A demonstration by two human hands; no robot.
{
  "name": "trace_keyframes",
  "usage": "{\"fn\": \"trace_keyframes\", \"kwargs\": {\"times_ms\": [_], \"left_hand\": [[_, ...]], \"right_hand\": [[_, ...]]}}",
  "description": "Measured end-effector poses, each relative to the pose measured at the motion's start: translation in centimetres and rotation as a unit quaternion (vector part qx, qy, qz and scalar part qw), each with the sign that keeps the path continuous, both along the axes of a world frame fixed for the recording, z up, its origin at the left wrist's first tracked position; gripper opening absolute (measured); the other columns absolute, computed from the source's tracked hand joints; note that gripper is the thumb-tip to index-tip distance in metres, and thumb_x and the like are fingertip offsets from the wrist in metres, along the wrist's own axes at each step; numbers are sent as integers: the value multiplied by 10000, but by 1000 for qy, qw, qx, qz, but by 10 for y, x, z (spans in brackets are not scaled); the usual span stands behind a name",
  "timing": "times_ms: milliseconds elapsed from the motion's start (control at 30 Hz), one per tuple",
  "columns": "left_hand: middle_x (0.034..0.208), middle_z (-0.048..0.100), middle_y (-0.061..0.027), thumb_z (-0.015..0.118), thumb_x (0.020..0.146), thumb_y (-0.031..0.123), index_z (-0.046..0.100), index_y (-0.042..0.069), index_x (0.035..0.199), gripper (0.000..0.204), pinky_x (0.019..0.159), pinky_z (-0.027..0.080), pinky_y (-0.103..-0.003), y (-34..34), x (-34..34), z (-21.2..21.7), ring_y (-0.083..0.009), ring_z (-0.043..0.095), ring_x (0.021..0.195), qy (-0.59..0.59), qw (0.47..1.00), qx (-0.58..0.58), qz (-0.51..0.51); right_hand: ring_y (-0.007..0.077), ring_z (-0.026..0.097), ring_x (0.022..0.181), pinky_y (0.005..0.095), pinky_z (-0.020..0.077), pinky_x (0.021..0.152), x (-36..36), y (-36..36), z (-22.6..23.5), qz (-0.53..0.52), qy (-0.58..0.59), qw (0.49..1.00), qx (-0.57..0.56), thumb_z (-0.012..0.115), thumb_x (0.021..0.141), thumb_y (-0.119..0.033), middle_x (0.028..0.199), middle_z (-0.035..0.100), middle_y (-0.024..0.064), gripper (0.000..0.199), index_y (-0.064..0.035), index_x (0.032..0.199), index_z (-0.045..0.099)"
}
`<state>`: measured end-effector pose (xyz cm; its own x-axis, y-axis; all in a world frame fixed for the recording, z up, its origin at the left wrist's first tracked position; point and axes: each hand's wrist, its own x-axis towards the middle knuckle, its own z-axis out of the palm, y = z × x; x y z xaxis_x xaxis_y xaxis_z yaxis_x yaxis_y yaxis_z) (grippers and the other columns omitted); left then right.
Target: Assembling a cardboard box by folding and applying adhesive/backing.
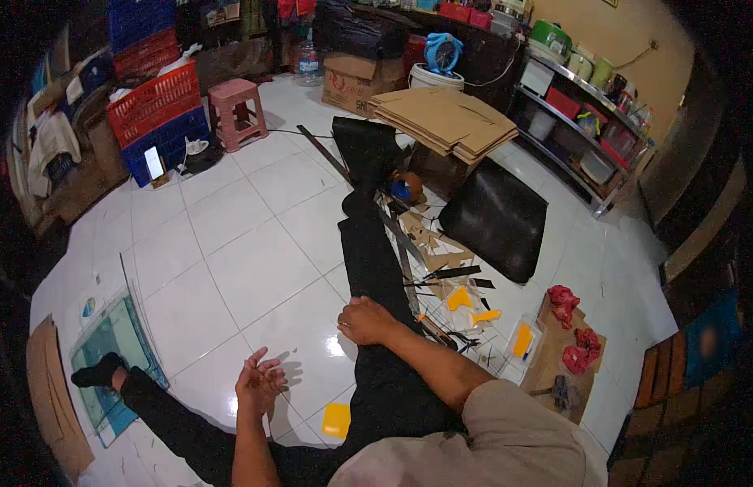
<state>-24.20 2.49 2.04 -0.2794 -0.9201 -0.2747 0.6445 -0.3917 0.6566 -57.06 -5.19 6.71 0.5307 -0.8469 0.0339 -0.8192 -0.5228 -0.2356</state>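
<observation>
You sit on the white tile floor with your legs spread out. Your left hand hangs just above the floor with its fingers spread wide, so its grip is open and holds nothing. Your right hand rests on your right leg in black trousers, with the fingers curled down onto the cloth, and it holds no thing. A small yellow square lies on the floor near your left hand, between your legs. Your left foot in a black sock sits on a green mat. To the right of your right leg lie cardboard scraps and a black bag. A stack of flat cardboard sits farther back.
</observation>
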Motion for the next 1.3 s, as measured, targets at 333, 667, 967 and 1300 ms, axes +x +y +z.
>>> {"fn": "trace_keyframes", "kwargs": {"times_ms": [333,667,967,1300], "left_hand": [[1072,667,-102,462,970,576,513,87,1318,602,732,555,-363,-7,26,21,-221,656,920,73,992,-28,103],[1000,683,-103,492,944,602,572,80,1255,613,701,559,-348,-3,26,28,-220,665,857,115,981,11,153],[982,681,-97,517,927,610,583,71,1242,627,679,548,-338,-7,22,22,-210,666,843,96,981,40,165],[977,673,-97,519,932,598,590,67,1229,613,672,551,-330,-12,15,18,-207,659,834,86,983,58,155]], "right_hand": [[325,614,890,465,482,827,5,0,-13,48,70,996,-33,583,869,-269,870,689,115,239,-62,831,698],[290,606,919,439,465,839,5,2,-11,32,95,995,-21,592,879,-282,879,687,92,254,-63,837,713],[287,604,897,442,466,811,3,0,-13,26,35,997,-64,594,868,-260,856,680,82,227,-66,815,699],[279,596,895,430,458,811,3,-6,-20,18,38,997,-67,584,851,-230,852,672,73,192,-75,797,684]]}}
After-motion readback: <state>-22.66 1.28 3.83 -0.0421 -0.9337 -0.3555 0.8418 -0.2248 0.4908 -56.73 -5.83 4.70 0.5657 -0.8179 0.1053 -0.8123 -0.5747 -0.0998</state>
